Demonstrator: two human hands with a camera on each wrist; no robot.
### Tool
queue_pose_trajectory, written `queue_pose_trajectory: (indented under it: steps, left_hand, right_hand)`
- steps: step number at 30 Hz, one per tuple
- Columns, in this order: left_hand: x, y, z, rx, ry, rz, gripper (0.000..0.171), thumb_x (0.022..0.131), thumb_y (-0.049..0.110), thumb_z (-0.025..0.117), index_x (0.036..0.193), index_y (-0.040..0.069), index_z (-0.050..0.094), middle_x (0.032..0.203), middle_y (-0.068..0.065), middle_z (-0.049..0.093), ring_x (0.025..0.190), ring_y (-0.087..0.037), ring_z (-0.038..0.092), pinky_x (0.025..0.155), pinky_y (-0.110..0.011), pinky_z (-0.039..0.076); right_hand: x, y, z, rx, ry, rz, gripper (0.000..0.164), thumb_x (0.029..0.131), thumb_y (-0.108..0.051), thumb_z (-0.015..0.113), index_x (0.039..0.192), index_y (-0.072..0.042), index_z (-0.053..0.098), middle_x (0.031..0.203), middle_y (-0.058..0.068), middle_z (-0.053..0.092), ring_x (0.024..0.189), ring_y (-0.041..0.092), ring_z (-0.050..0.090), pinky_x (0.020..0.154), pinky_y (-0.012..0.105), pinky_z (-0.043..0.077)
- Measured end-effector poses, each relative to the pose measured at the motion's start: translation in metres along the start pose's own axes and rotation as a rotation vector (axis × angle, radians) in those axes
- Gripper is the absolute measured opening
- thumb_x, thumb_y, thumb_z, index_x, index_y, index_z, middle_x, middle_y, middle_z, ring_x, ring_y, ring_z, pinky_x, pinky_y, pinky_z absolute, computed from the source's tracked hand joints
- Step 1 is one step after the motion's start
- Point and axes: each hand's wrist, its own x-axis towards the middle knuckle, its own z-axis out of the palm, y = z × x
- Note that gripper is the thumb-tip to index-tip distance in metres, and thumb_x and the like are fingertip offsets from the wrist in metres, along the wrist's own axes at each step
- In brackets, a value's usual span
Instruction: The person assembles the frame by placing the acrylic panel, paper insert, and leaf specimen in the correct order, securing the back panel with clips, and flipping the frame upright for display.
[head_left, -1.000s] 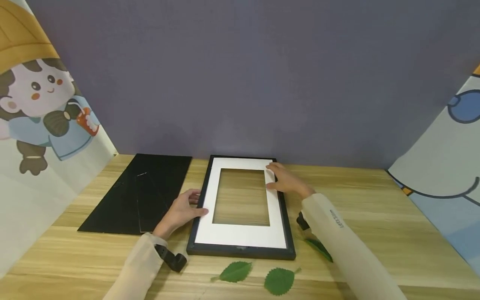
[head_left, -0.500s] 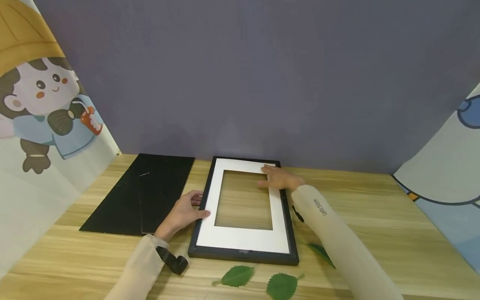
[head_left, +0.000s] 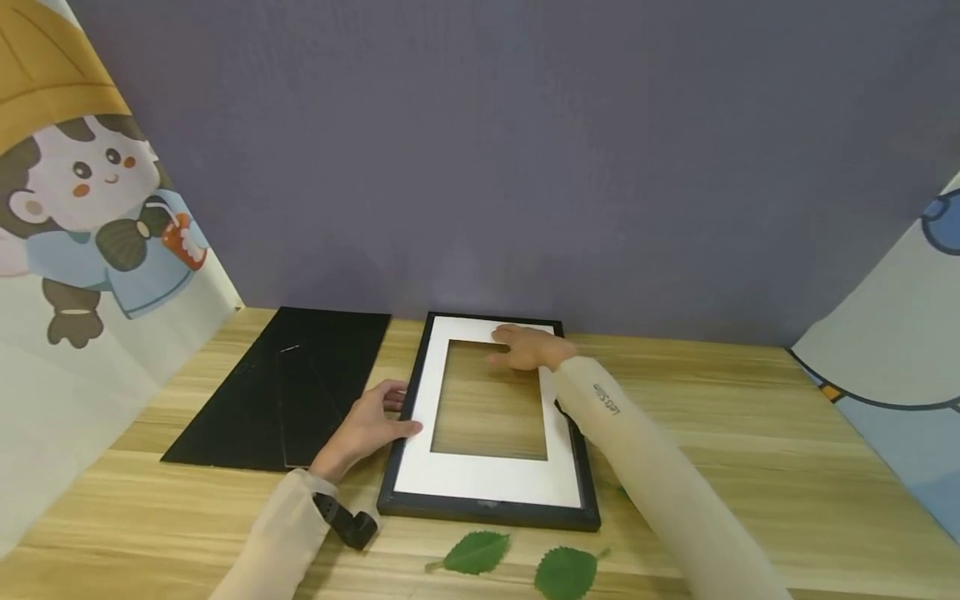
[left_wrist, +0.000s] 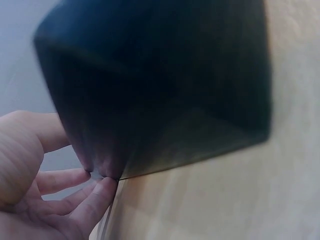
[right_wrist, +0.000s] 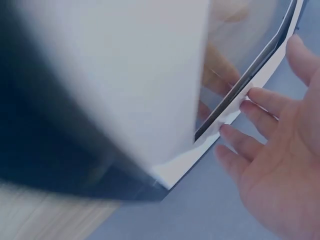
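Observation:
A black picture frame (head_left: 487, 515) with a white mat (head_left: 487, 482) in it lies flat on the wooden table. My left hand (head_left: 370, 423) grips the frame's left side, thumb on the top face and fingers down along the outer edge. Across the mat's top strip lies my right hand (head_left: 525, 347), its fingers extended and holding nothing. In the right wrist view, the fingertips of the right hand (right_wrist: 280, 145) touch the mat beside its opening. Reflections of fingers show on a clear pane (right_wrist: 225, 60) inside that opening.
A black backing board (head_left: 225, 417) with a stand outline lies left of the frame. Two green leaves, one on the left (head_left: 476, 552) and one on the right (head_left: 566, 573), lie in front. Another leaf (head_left: 622, 492) is mostly hidden by my right sleeve. A grey wall (head_left: 480, 167) stands behind.
My right hand has slid left along the mat, from the frame's upper right side to its top strip. The left hand keeps its hold. The view has shifted slightly.

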Motion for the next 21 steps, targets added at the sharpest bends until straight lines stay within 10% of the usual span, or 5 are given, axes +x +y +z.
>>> queue_pose_trajectory:
  steps: [21]
  left_hand:
    - [0.002, -0.001, 0.000, 0.018, 0.000, -0.019, 0.064, 0.076, 0.009, 0.077, 0.131, -0.004, 0.047, 0.120, -0.020, 0.060, 0.112, -0.034, 0.057, 0.095, -0.047, 0.048]
  right_hand:
    - [0.017, -0.024, 0.008, -0.098, -0.003, -0.028, 0.069, 0.099, -0.048, 0.042, 0.153, -0.013, 0.017, 0.161, 0.006, 0.009, 0.148, 0.026, 0.011, 0.120, 0.043, 0.013]
